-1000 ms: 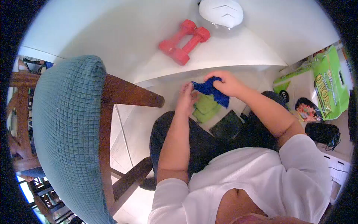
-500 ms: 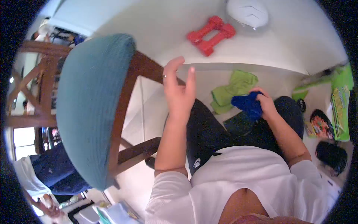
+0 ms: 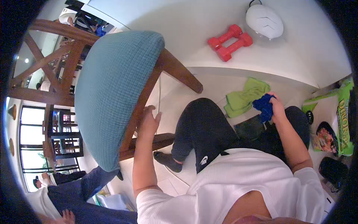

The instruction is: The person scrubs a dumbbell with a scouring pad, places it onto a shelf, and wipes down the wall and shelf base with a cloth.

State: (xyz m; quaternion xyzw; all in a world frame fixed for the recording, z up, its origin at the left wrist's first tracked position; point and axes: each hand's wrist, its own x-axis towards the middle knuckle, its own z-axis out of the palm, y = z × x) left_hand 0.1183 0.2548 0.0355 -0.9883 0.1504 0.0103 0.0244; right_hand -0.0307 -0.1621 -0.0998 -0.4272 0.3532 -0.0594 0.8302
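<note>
My right hand (image 3: 277, 107) is closed around a crumpled dark blue cloth (image 3: 264, 106) above my lap. Just beyond it a lime green cloth (image 3: 244, 99) lies on the floor, with a dark flat piece (image 3: 248, 127) nearer my legs. My left hand (image 3: 148, 121) is at the wooden frame under the seat of a chair (image 3: 115, 89) with a ribbed teal cover. Its thumb and index finger are apart; the other fingers are partly hidden, and I cannot tell whether they touch the wood. The chair is tipped over, one leg (image 3: 182, 74) pointing outward.
Two red dumbbells (image 3: 230, 42) and a white oval object (image 3: 264, 21) rest on the pale ledge ahead. At right are a green printed bag (image 3: 344, 119) and a black pouch (image 3: 333, 171). Another person (image 3: 71, 190) is at lower left. A thin cable runs along the floor.
My left hand has dropped from its raised position to the chair's frame. My right hand keeps hold of the blue cloth. The view has shifted, so the chair and dumbbells appear further right.
</note>
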